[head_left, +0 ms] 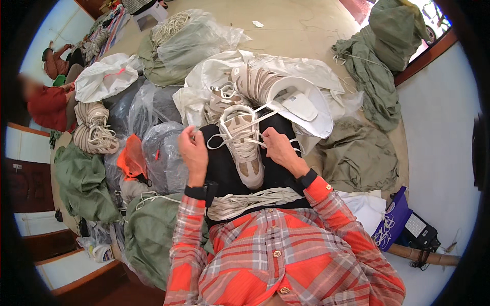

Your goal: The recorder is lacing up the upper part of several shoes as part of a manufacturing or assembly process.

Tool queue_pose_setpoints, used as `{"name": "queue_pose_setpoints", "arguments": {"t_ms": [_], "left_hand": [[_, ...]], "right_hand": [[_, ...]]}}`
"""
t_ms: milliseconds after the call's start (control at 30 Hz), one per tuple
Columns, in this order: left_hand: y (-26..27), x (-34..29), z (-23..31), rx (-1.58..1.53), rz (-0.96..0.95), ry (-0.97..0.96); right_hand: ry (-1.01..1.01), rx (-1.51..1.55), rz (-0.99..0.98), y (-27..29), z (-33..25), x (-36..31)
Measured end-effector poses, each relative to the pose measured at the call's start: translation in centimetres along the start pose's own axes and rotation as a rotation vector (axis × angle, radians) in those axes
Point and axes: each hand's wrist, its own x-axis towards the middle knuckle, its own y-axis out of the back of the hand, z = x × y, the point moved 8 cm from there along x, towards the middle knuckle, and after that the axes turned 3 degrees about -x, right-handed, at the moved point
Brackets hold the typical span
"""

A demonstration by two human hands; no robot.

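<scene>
A beige and white sneaker (246,153) lies on my lap with its toe toward me. White shoelace (244,133) runs through its eyelets and loops out to both sides. My right hand (282,151) pinches the shoelace at the sneaker's right side. Left of the sneaker, my left hand (194,155) is raised with its fingers curled together; what they hold, if anything, cannot be made out. A bundle of white laces (255,203) lies across my lap. Just beyond are another sneaker (222,99) and a row of nested beige shoes (255,84) beside a white curved piece (311,109).
Clear plastic bags (163,145), an orange bag (133,159) and laced shoes (95,127) lie to the left. Green sacks (84,178) surround me, with more sacks (357,153) at right. A person in red (48,104) sits at far left. A purple bag (392,217) stands lower right.
</scene>
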Motion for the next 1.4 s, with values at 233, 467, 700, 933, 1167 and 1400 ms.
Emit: {"name": "queue_pose_setpoints", "arguments": {"t_ms": [233, 467, 700, 933, 1167, 1400], "left_hand": [[-7.9, -5.4, 6.4, 0.048, -0.564, -0.197], [-9.1, -6.3, 6.4, 0.224, -0.662, -0.177], [-10.6, -6.5, 4.5, -0.231, -1.126, 0.217], [-10.4, -5.1, 5.1, 0.126, -1.259, 0.005], [-12.3, -3.4, 4.5, 0.054, -1.230, -0.011], [-13.9, -2.6, 6.0, 0.179, -1.287, -0.136]], "right_hand": [[0.223, -0.213, 0.014, -0.7, -1.7, 1.1], [0.279, -0.426, 0.079, -0.2, -4.2, 1.0], [0.196, -0.197, 0.246, 1.0, -2.1, 1.2], [0.186, -0.028, 0.239, 0.6, -1.5, 1.8], [0.127, -0.039, 0.187, 0.7, -1.9, 1.5], [0.142, 0.078, 0.338, 0.5, -1.0, 1.7]]}}
